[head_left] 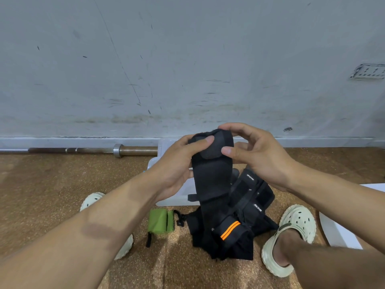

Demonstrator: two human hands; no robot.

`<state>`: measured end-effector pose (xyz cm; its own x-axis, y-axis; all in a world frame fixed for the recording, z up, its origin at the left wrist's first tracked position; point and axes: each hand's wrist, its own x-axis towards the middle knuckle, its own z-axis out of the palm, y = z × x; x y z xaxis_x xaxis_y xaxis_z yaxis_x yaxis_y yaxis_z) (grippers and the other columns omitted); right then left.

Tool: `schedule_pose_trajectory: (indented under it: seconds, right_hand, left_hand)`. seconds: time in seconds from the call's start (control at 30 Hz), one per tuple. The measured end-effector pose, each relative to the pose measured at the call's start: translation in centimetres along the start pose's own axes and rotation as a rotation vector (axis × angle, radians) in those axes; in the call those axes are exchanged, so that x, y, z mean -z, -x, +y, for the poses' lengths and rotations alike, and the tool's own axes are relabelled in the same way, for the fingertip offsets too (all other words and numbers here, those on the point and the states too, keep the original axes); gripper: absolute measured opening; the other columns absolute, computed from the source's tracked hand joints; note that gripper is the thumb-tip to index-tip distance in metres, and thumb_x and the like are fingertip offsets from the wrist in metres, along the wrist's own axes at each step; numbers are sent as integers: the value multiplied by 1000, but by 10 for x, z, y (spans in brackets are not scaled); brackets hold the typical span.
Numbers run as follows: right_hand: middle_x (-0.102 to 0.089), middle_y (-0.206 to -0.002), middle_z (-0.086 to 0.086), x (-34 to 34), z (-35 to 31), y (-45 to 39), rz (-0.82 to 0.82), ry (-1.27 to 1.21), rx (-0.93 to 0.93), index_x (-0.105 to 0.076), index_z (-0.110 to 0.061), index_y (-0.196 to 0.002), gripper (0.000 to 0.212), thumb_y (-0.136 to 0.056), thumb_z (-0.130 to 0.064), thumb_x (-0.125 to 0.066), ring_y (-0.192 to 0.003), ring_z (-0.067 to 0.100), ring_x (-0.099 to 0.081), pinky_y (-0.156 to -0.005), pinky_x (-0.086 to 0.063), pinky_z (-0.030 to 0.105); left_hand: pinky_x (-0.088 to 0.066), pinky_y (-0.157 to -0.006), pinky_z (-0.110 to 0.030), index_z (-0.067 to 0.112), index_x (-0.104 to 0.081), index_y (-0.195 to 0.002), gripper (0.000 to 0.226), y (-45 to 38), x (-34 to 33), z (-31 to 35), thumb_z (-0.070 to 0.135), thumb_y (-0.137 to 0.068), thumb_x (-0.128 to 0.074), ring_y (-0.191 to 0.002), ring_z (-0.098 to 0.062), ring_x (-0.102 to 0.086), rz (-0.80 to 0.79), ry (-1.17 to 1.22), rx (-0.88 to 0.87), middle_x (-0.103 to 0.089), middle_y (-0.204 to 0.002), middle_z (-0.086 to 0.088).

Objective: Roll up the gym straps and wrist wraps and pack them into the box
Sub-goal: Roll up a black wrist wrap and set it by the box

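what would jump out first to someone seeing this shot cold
Both hands, the left hand and right hand, hold a black wrap up at centre, its top end curled over. Below lies a pile of black straps between pale clogs, with a green roll to its left.

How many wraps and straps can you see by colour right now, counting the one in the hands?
Plain black, held in both hands: 1, the black wrap
Green, rolled on the floor: 1, the green wrap
Black with orange stripes, in the pile: 1, the orange-striped wrap
Black with white lettering, in the pile: 2, the lettered straps
Total: 5 clearly distinguishable; the black pile may hide more.
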<state>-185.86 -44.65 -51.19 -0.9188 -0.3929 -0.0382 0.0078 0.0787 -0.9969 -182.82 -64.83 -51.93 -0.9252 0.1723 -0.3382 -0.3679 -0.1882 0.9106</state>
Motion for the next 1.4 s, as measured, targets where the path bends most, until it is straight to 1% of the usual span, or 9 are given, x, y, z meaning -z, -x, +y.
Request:
schedule_pose_trajectory:
  seconds: [0.27,0.5,0.67,0.83,1.0,1.13,1.2,1.3,1.4]
  right_hand:
    - [-75,-117,0,-2,-2,2,-7,38,103,-69,-24,-119,46,-87,8,-73,-105,20,-72,-92,-60,32]
    - [-75,-120,-2,0,-4,0,-16,89,90,-72,-18,-112,46,-78,12,-78,-113,15,-71,-97,-59,38]
    - [-64,-131,1,6,-7,-2,-72,-28,-74,-63,-28,-135,68,-69,-23,-83,-109,26,-73,-94,-60,40]
    - [-73,-112,7,4,-2,-2,-155,-34,-213,-65,-20,-130,57,-80,-46,-72,-93,24,-74,-80,-57,37]
    - [-70,-107,9,3,1,-2,-108,-56,-158,-67,-17,-128,47,-84,-30,-70,-90,28,-72,-74,-60,33]
    - [-67,-125,11,4,1,0,-116,-12,-106,-63,-19,-132,49,-85,-19,-73,-98,31,-75,-79,-59,36]
    - [-69,-120,6,4,-1,1,-123,7,-77,-63,-19,-132,46,-89,-6,-70,-91,24,-76,-80,-59,31]
    - [-70,-103,-7,3,-3,3,-130,72,-50,-63,-23,-131,47,-92,5,-67,-79,15,-71,-78,-58,26]
    - [-68,-117,-7,3,-5,4,-136,120,-29,-62,-23,-130,51,-91,11,-66,-85,7,-71,-81,-58,24]
  left_hand:
    - [-53,-103,-51,25,-68,-129,57,7,0,5,61,-85,-61,-119,-24,-68,-119,-56,17,-73,-125,-2]
    - [-58,-88,-43,17,-65,-132,37,3,0,1,34,-99,-63,-115,-23,-69,-43,1,15,-73,-124,-6]
    - [-58,-83,-38,12,-60,-131,40,3,2,2,22,-93,-70,-112,-24,-70,-13,48,-12,-70,-127,-9]
    - [-58,-86,-36,16,-60,-125,39,4,4,4,10,-89,-72,-102,-18,-69,-13,68,-53,-69,-117,-4]
    - [-59,-89,-40,17,-59,-130,50,5,4,4,6,-84,-76,-102,-19,-69,-24,33,-43,-67,-119,-5]
    - [-59,-94,-47,21,-59,-132,65,6,5,5,27,-73,-86,-105,-20,-72,-12,-10,-4,-70,-123,-5]
    - [-59,-94,-49,20,-60,-131,61,5,4,5,37,-75,-80,-106,-21,-72,-1,-7,22,-71,-122,-6]
    - [-60,-91,-48,18,-61,-129,47,4,4,5,34,-87,-74,-107,-23,-72,11,0,44,-73,-120,-8]
    - [-62,-86,-47,22,-62,-129,43,3,5,6,22,-89,-76,-99,-21,-74,30,-14,6,-70,-123,-9]
